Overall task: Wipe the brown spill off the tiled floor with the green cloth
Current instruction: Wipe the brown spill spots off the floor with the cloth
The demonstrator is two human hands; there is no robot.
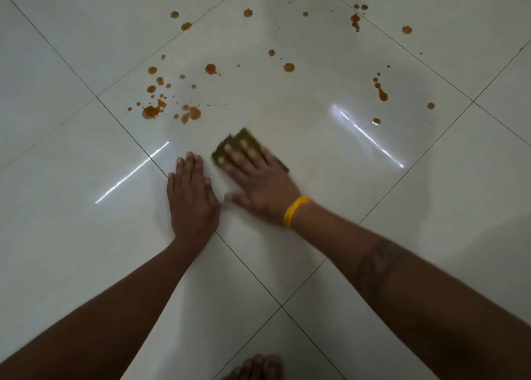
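My right hand lies flat on the folded green cloth and presses it to the pale tiled floor; the cloth looks blurred and shows only past the fingertips. My left hand rests flat on the floor just left of it, fingers together, holding nothing. The brown spill is scattered drops and splashes farther out: a dense cluster up and to the left of the cloth, separate drops straight beyond it, and a streak to the right.
A yellow band sits on my right wrist. Toes of a bare foot show at the bottom edge. Dark grout lines cross the glossy tiles diagonally, with bright light reflections on them.
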